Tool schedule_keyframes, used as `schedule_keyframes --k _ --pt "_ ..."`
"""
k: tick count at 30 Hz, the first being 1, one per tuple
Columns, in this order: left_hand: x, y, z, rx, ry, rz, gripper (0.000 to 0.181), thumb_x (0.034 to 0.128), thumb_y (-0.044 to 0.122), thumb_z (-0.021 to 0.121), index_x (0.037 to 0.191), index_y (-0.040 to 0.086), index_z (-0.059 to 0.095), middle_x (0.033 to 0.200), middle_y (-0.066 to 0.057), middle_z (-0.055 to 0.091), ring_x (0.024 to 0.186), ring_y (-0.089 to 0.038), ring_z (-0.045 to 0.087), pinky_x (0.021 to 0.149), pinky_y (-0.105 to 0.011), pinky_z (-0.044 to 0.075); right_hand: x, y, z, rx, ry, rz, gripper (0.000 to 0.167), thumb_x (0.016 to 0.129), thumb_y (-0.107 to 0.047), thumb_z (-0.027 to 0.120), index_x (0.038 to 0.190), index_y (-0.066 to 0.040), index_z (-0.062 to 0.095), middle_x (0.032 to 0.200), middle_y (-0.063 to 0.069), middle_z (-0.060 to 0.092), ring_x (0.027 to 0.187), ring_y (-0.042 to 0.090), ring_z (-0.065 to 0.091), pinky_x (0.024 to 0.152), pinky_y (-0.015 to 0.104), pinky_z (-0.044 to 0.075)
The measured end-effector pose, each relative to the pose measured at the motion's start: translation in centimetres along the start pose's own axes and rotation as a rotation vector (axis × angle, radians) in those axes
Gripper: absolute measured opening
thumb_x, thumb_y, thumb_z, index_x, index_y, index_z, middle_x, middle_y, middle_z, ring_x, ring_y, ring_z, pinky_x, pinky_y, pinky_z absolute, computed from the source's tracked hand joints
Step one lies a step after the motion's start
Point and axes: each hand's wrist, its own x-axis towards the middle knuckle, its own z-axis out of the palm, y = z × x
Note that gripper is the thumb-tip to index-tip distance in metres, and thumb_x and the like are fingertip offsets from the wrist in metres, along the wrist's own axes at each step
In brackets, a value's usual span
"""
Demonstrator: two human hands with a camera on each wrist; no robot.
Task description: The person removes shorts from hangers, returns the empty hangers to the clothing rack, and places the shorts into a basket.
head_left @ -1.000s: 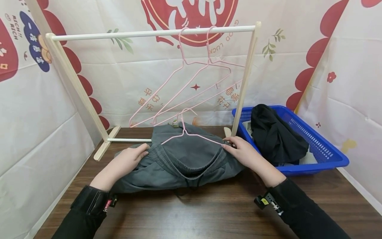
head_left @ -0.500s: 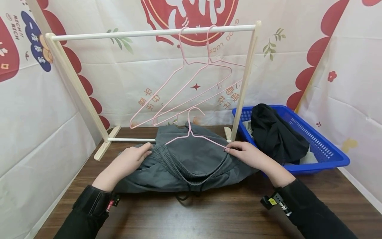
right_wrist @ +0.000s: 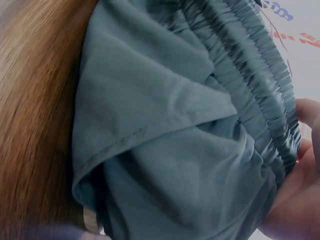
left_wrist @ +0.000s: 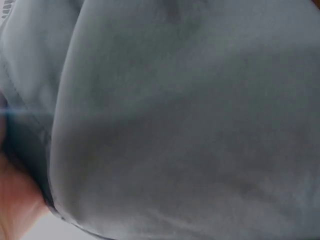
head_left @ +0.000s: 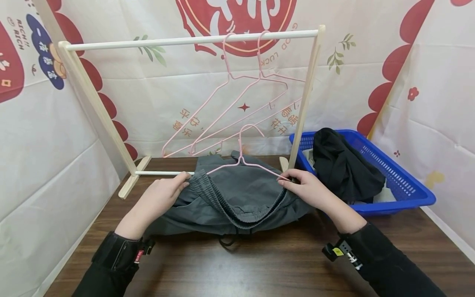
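Dark grey-green trousers with an elastic waistband lie bunched in the middle, the waist opening facing up and a dark drawstring at the front. A pink hanger rises from inside the waist, its hook upright. My left hand pinches the waistband's left side; the hanger's left end is hidden there. At the right, my right hand pinches waistband and hanger end between thumb and fingers. The right wrist view shows the gathered waistband against my fingers. Grey fabric fills most of the left wrist view.
A wooden rack with a white top rail stands behind, with two pink hangers hanging from it. Right of it, a blue basket holds black cloth and some pale cloth. Printed fabric walls surround the brown table.
The pink hanger in the waist has shifted right and slightly up, its hook higher than before. Both hands have moved a little right with the waistband.
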Motion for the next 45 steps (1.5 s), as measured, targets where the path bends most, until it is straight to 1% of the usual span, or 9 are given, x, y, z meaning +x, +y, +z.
schedule_keyframes --k 4,13,23,27,31,34,37,41,45 --pt "-0.1 0.1 -0.2 0.021 0.028 0.010 0.011 0.0999 0.017 0.056 0.109 0.015 0.051 0.064 0.007 0.040 0.057 -0.013 0.043 0.054 -0.031 0.036 0.0 -0.7 0.3 0.020 0.010 -0.023 0.018 0.098 -0.029 0.061 0.105 -0.014 0.068 0.097 0.002 0.062 0.083 0.024 0.051 0.073 0.038 0.043" --pt "-0.6 0.4 -1.3 0.091 0.155 0.045 0.021 0.0974 0.016 0.060 0.118 0.013 0.054 0.074 0.002 0.059 0.062 -0.014 0.051 0.057 -0.034 0.043 0.1 -3.1 0.3 0.057 0.031 -0.035 0.023 0.097 -0.032 0.062 0.110 -0.014 0.067 0.105 0.003 0.063 0.093 0.022 0.055 0.081 0.040 0.045" --pt "-0.7 0.7 -1.8 0.108 0.176 0.047 0.024 0.0975 0.017 0.060 0.120 0.012 0.053 0.079 -0.003 0.065 0.065 -0.015 0.057 0.058 -0.036 0.048 1.4 -5.3 1.0 0.124 0.065 -0.085 0.021 0.098 -0.033 0.060 0.101 -0.013 0.068 0.097 0.006 0.062 0.088 0.022 0.055 0.077 0.040 0.044" --pt "-0.6 1.0 -2.1 0.107 0.193 0.048 0.024 0.0970 0.017 0.061 0.119 0.012 0.054 0.078 -0.002 0.063 0.063 -0.015 0.052 0.056 -0.034 0.045 1.9 -6.2 1.0 0.122 0.083 -0.109 0.022 0.098 -0.032 0.060 0.100 -0.012 0.069 0.090 0.006 0.061 0.079 0.024 0.052 0.069 0.037 0.041" --pt "-0.4 1.5 -2.3 0.107 0.194 0.043 0.023 0.0968 0.018 0.061 0.119 0.012 0.056 0.078 -0.001 0.064 0.061 -0.016 0.051 0.055 -0.034 0.044 2.3 -6.8 0.9 0.120 0.072 -0.137 0.020 0.099 -0.027 0.059 0.097 -0.010 0.071 0.084 0.004 0.059 0.069 0.024 0.046 0.063 0.034 0.038" --pt "-0.2 1.8 -2.4 0.092 0.192 0.035 0.023 0.0962 0.018 0.062 0.118 0.011 0.058 0.088 -0.004 0.068 0.066 -0.017 0.057 0.058 -0.036 0.047 2.5 -7.1 1.0 0.124 0.057 -0.147 0.020 0.100 -0.023 0.058 0.093 -0.009 0.071 0.079 0.004 0.059 0.064 0.024 0.043 0.060 0.033 0.037" --pt "-0.1 2.1 -2.3 0.059 0.203 0.038 0.024 0.0954 0.017 0.063 0.119 0.010 0.061 0.103 -0.006 0.069 0.082 -0.019 0.064 0.066 -0.039 0.052 2.5 -7.3 1.2 0.118 0.061 -0.150 0.021 0.100 -0.022 0.058 0.092 -0.009 0.072 0.080 0.003 0.062 0.064 0.023 0.044 0.060 0.033 0.038" --pt "0.2 2.6 -2.1 -0.013 0.224 0.062 0.030 0.0948 0.018 0.061 0.124 0.011 0.061 0.116 -0.006 0.064 0.098 -0.020 0.063 0.074 -0.041 0.052 2.5 -7.5 1.5 0.089 0.082 -0.149 0.019 0.099 -0.024 0.060 0.092 -0.012 0.073 0.082 0.001 0.065 0.065 0.023 0.047 0.059 0.033 0.039" --pt "0.7 3.3 -1.9 -0.057 0.232 0.066 0.035 0.0963 0.029 0.060 0.128 0.013 0.059 0.120 -0.004 0.062 0.099 -0.019 0.062 0.077 -0.042 0.051 2.4 -7.9 1.8 0.013 0.106 -0.171 0.016 0.098 -0.025 0.061 0.092 -0.016 0.073 0.081 -0.003 0.065 0.064 0.021 0.048 0.058 0.034 0.039"
